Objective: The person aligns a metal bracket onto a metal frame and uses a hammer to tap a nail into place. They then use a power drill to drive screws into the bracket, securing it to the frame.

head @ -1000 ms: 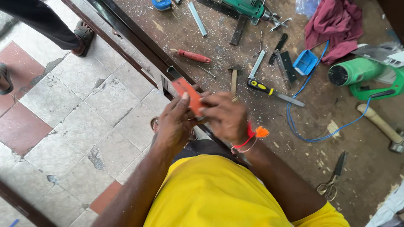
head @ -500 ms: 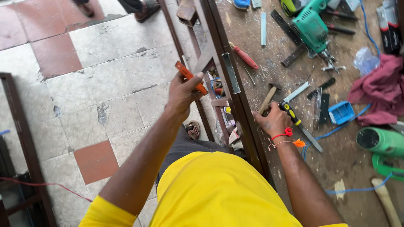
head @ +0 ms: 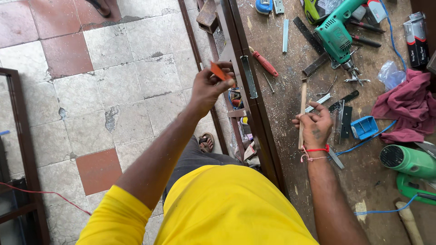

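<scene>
An orange strip (head: 220, 71) is pinched in the left hand (head: 210, 86) beside the workbench (head: 290, 149) edge; a wooden stick (head: 302, 109) is gripped by the right hand (head: 314, 128).

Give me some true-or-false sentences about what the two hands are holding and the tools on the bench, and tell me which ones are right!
1. The left hand holds a small orange piece. True.
2. The right hand holds a hammer. False: it grips a thin wooden stick, held about upright in the picture.
3. The green drill lies on the workbench, away from both hands. True.
4. The red-handled screwdriver is in the left hand. False: it lies on the bench beside the dark frame.
5. A dark red cloth lies at the bench's right side. True.
6. The blue tray sits on the floor tiles. False: it sits on the bench, near the cloth.
</scene>
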